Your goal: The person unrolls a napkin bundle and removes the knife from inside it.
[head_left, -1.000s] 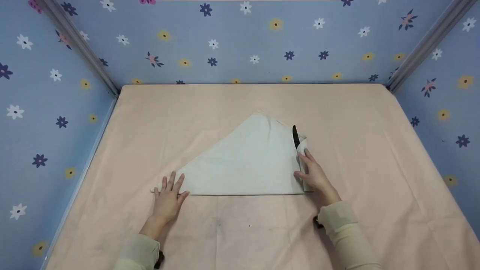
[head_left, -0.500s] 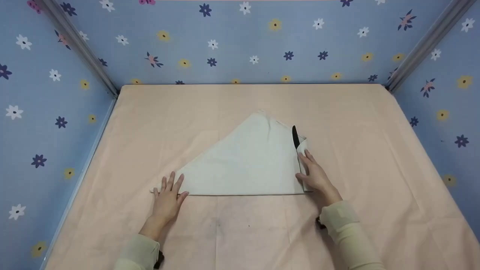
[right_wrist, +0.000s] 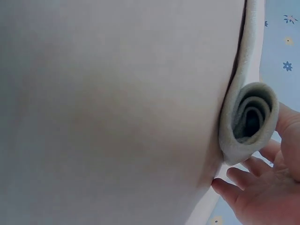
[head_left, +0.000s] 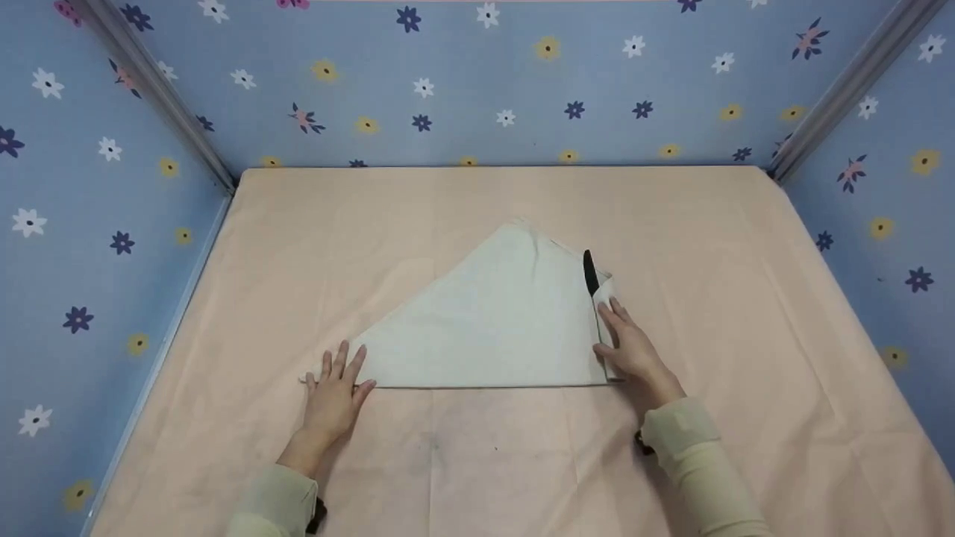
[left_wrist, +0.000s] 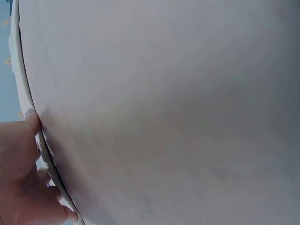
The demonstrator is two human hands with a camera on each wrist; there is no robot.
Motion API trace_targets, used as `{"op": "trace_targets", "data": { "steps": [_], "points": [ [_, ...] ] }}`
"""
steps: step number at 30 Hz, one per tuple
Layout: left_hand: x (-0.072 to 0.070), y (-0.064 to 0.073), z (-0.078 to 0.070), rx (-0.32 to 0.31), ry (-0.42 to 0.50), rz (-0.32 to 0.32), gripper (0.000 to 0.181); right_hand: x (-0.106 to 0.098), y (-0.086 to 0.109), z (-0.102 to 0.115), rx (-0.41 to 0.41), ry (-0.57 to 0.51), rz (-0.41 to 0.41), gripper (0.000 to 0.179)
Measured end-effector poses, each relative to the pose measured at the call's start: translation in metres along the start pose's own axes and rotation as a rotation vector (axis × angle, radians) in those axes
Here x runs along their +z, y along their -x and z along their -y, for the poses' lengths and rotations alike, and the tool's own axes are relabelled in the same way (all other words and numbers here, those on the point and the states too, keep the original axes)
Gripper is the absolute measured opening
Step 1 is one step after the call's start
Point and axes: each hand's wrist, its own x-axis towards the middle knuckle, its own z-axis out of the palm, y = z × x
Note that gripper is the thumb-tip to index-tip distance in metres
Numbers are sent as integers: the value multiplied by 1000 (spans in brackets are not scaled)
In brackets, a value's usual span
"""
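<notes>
A pale mint cloth napkin [head_left: 477, 321], folded to a rough triangle, lies with its long straight edge nearest the person. Its right end is rolled up, and the right wrist view shows the coiled layers of the roll [right_wrist: 226, 136] end-on. From the roll's far end sticks a slim black knife [head_left: 590, 272]; the rest of it is hidden inside. My right hand [head_left: 633, 349] holds the roll between thumb and fingers, the thumb on its left side. My left hand [head_left: 333, 399] rests flat with spread fingers on the napkin's left corner.
A peach cloth [head_left: 477, 462] with creases covers the table. Blue flowered walls [head_left: 477, 82] stand at the back and both sides, with grey metal posts [head_left: 160, 89] in the corners. Both wrists bear small dark devices below the sleeves.
My right hand has shifted slightly to the right, and the roll with the knife has moved a little the same way. The left hand has stayed still.
</notes>
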Motion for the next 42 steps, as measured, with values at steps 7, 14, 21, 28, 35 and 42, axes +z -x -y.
{"op": "trace_targets", "data": {
  "steps": [7, 14, 21, 28, 35, 42],
  "points": [
    [0, -1, -1, 3, 4, -5, 59, -2, 0, -3, 14, -3, -2, 70],
    [0, 0, -1, 22, 28, -28, 59, -4, 0, -6, 28, -15, -7, 69],
    [-1, 0, -1, 17, 44, -13, 59, -8, 1, -7, 45, -23, -16, 68],
    [0, 0, -1, -4, 39, 17, 59, -12, 2, -11, 56, -41, -11, 65],
    [0, 0, 0, 7, 39, -7, 60, -15, 4, -13, 74, -68, -2, 63],
    [0, 1, 0, 14, 32, -17, 60, -17, 8, -19, 55, -88, 6, 60]
  ]
}}
